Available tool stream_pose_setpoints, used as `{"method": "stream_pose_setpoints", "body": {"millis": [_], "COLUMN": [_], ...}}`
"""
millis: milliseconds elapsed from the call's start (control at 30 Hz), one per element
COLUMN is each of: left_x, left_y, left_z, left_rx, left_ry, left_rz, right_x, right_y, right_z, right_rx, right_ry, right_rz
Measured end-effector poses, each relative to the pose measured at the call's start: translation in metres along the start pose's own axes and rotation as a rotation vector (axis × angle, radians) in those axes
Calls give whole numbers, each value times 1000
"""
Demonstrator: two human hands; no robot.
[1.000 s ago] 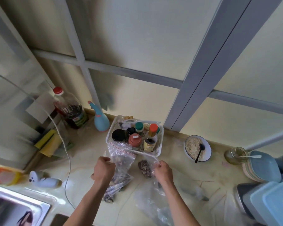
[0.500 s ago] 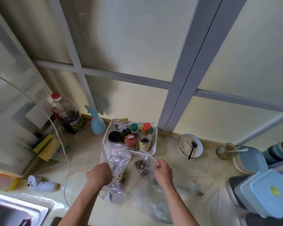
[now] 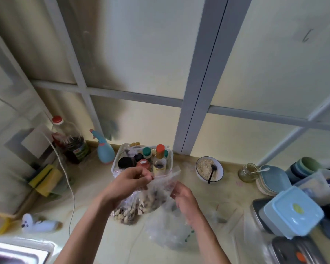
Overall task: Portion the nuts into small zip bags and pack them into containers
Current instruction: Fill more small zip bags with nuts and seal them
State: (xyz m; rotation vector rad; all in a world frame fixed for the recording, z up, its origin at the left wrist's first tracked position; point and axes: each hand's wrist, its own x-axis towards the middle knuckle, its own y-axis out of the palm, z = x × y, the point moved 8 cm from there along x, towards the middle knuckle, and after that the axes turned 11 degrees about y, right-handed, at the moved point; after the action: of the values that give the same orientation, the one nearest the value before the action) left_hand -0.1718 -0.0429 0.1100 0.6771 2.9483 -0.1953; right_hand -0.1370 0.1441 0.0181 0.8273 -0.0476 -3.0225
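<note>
A clear zip bag (image 3: 161, 185) with a red seal strip hangs over the counter, and my left hand (image 3: 131, 182) pinches its top edge. Pale and dark nuts (image 3: 129, 212) fill the lower part of a clear bag under that hand. My right hand (image 3: 183, 195) holds the bag's right side with curled fingers. A larger crumpled clear plastic bag (image 3: 168, 233) lies on the counter below my right wrist. Light blue lidded containers (image 3: 291, 210) stand at the right.
A white basket (image 3: 115, 161) of jars and bottles stands just behind my hands. A bowl of oats with a black spoon (image 3: 210, 171), a glass jar (image 3: 248, 172) and stacked plates (image 3: 272, 180) sit to the right. A sink corner (image 3: 17, 252), sponges and a white cord are at the left.
My left hand has risen from the nut bag on the counter and now pinches the zip bag's top. The bag has been lifted between both hands. The camera has shifted.
</note>
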Motion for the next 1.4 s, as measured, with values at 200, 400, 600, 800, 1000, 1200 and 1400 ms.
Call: {"method": "stream_pose_setpoints", "body": {"millis": [200, 400, 600, 800, 1000, 1200, 1400], "left_x": [11, 17, 18, 0, -1, -2, 0], "left_y": [19, 35, 46, 106, 121, 103, 86], "left_z": [-19, -21, 12, 59, 70, 78, 73], "left_rx": [-127, -232, -336, -269, -324, -465, -527], "left_ry": [185, 290, 277, 80, -47, -182, -243], "left_rz": [-98, -194, -181, 261, 253, 120, 64], "right_x": [-19, -39, -58, -59, -54, -50, -69], "right_y": [-21, -42, -34, -39, -61, -70, -36], "right_z": [5, 22, 42, 46, 38, 28, 36], "right_rx": [37, -34, 23, 365, 439, 264, -212], "right_ry": [-50, -160, -233, -219, -179, -82, -79], "right_rz": [22, -203, -179, -190, -227, -135, 239]}}
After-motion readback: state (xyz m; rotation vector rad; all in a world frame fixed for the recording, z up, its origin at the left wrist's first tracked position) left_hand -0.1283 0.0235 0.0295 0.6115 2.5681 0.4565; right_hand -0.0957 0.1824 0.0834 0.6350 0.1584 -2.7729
